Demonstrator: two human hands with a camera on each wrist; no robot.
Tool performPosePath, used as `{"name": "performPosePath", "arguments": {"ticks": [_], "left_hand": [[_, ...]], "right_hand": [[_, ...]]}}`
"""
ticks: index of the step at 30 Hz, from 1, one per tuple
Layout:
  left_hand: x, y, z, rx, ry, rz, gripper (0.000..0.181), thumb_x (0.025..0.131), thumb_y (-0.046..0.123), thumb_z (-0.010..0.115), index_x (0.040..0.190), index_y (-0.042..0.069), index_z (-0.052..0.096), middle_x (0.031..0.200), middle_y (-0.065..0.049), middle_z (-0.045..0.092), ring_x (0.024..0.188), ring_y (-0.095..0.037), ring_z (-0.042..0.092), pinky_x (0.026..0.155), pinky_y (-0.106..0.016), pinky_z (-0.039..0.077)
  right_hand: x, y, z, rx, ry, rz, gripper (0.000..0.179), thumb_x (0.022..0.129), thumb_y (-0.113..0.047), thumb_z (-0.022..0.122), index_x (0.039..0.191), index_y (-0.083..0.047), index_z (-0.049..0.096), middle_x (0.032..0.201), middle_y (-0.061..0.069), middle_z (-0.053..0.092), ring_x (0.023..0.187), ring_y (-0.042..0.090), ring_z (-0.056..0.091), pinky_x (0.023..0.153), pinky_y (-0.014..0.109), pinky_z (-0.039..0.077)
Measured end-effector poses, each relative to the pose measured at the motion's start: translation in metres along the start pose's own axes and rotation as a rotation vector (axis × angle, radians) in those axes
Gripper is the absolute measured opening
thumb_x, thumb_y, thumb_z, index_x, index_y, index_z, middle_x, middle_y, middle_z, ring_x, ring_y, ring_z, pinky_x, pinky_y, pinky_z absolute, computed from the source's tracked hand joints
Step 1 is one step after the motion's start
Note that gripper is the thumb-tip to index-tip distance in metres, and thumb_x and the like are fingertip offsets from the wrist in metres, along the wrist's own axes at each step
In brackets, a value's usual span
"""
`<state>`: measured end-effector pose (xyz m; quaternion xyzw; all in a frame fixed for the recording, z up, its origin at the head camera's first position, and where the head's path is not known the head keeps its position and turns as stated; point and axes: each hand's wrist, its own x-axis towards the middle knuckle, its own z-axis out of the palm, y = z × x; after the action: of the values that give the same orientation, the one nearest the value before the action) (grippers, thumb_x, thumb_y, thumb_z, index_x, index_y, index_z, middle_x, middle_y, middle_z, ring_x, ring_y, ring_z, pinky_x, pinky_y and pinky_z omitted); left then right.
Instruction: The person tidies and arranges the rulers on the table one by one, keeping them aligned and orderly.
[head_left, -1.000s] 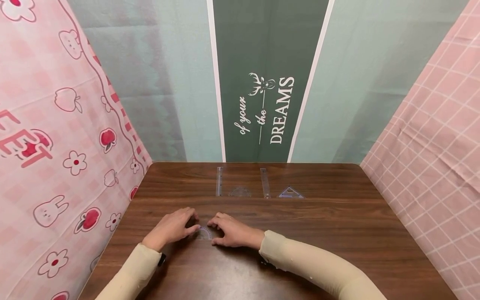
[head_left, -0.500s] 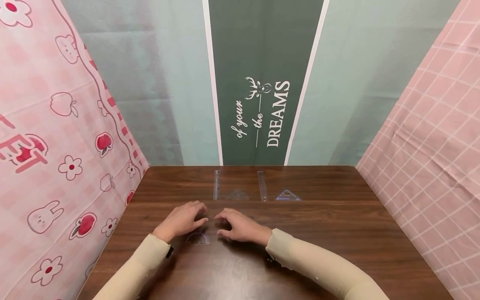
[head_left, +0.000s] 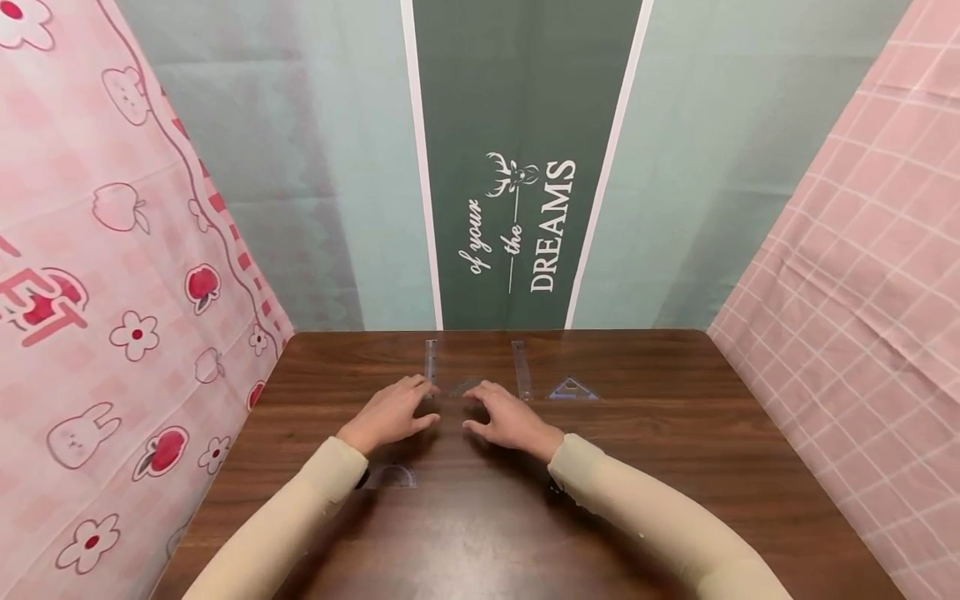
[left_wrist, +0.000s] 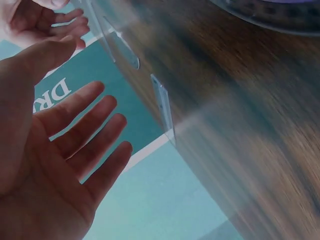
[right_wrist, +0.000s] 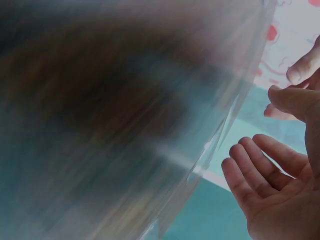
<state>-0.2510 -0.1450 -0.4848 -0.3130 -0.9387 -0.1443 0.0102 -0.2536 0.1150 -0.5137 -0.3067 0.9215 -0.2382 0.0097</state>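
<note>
My left hand (head_left: 393, 414) is over the table, fingers loosely extended, its fingertips near the lower end of a clear ruler (head_left: 431, 360). To its right, my right hand (head_left: 513, 421) reaches toward a clear protractor (head_left: 465, 387), which its fingertips partly cover in the head view. Both palms look bare in the wrist views, left hand (left_wrist: 75, 135) and right hand (right_wrist: 277, 187). A second protractor (head_left: 393, 477) lies nearer the body, below the left wrist, partly hidden by the sleeve. Whether any fingertip touches the far protractor cannot be told.
Another clear ruler (head_left: 521, 369) lies at the back, just beyond the right hand. Right of it is a clear set square (head_left: 573, 389) with blue edges. Brown wooden table (head_left: 675, 475) meets hanging cloths at the back and sides.
Both hands have left the near protractor, which now lies on the table. They have moved away from the body and to the right, toward the far protractor in the back row.
</note>
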Motion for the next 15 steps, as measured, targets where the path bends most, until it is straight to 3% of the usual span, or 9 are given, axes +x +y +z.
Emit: {"name": "performPosePath", "arguments": {"ticks": [7,15], "left_hand": [[0.024,-0.003,0.004,-0.021,-0.032,-0.027,0.05,0.103,0.033,0.075,0.142,0.005,0.064,0.141,-0.017,0.063,0.128,-0.037,0.065,0.104,-0.055,0.053],[0.053,-0.01,0.011,-0.029,-0.045,-0.047,0.057,0.103,0.037,0.076,0.148,0.005,0.06,0.145,-0.016,0.061,0.134,-0.036,0.062,0.111,-0.053,0.05]], "right_hand": [[0.005,0.021,-0.008,-0.02,0.023,0.055,0.056,0.1,-0.031,0.08,0.144,-0.001,0.063,0.135,0.016,0.064,0.132,0.035,0.06,0.109,0.052,0.051],[0.014,0.039,-0.011,-0.033,0.028,0.091,0.058,0.099,-0.031,0.081,0.143,0.0,0.062,0.133,0.015,0.063,0.127,0.032,0.06,0.107,0.049,0.052]]}}
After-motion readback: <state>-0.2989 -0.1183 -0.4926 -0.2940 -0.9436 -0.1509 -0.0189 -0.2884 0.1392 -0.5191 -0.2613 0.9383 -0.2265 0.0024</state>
